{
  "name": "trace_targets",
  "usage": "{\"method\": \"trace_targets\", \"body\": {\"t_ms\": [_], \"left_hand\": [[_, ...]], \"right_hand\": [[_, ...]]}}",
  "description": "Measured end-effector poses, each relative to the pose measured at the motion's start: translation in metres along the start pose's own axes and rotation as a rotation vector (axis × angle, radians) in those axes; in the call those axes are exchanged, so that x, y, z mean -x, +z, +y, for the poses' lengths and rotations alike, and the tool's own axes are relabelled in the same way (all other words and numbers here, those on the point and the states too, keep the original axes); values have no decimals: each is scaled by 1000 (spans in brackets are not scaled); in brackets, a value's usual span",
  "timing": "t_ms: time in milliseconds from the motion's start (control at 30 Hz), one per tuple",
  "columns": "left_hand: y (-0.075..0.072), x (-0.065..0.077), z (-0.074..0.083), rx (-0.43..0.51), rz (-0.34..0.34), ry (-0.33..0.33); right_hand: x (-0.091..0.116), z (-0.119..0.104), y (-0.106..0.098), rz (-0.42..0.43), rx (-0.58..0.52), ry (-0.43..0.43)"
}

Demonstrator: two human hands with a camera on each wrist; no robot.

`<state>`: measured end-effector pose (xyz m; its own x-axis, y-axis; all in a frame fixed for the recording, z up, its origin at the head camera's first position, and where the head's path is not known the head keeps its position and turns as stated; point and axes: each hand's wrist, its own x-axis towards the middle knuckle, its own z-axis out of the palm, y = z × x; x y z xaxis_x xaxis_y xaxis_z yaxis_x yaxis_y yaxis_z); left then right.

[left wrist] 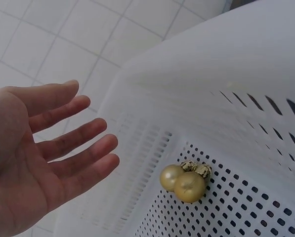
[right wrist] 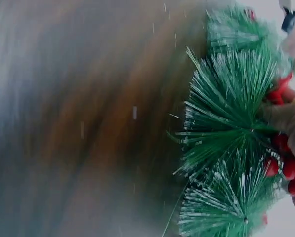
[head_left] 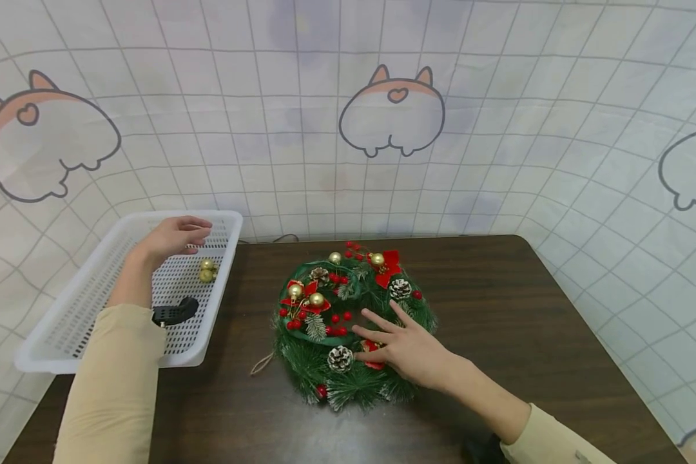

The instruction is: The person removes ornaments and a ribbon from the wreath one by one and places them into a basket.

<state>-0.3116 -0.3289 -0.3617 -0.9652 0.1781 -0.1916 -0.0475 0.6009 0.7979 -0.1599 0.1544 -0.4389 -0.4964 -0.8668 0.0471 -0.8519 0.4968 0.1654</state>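
Observation:
My left hand [head_left: 171,240] hovers over the white plastic basket [head_left: 219,309] with its fingers loosely extended and nothing in them. Two small gold baubles [left wrist: 189,186] lie together on the basket's perforated floor, apart from the fingers. On the table is a green Christmas wreath [head_left: 307,361] with red berries, red flowers, gold baubles and frosted pinecones. My right hand [head_left: 414,351] spreads its fingers over the wreath's right front part, partly covering a red flower [head_left: 373,354]. In the right wrist view, pine needles [right wrist: 231,133] and red berries [right wrist: 291,169] show beside that hand, which is cut off by the frame edge.
A black curved device [head_left: 176,312] shows at the left sleeve, over the basket. A twine loop [head_left: 261,365] sticks out from the wreath's left side onto the dark wooden table [head_left: 499,290]. Behind the table hangs a white gridded cloth [head_left: 325,161] with cartoon drawings.

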Motion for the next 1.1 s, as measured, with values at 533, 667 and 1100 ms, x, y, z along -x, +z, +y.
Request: {"method": "trace_targets", "body": {"t_ms": [533,667,1100], "left_hand": [[1,6,11,-7,-34,76],[4,9,19,-17,-20,100],[37,32,63,-187,96,160]], "right_hand": [[19,40,-12,73,-253,-127],[21,28,-19,143,-324,-67],[7,-35,-7,208,-288,368]]}}
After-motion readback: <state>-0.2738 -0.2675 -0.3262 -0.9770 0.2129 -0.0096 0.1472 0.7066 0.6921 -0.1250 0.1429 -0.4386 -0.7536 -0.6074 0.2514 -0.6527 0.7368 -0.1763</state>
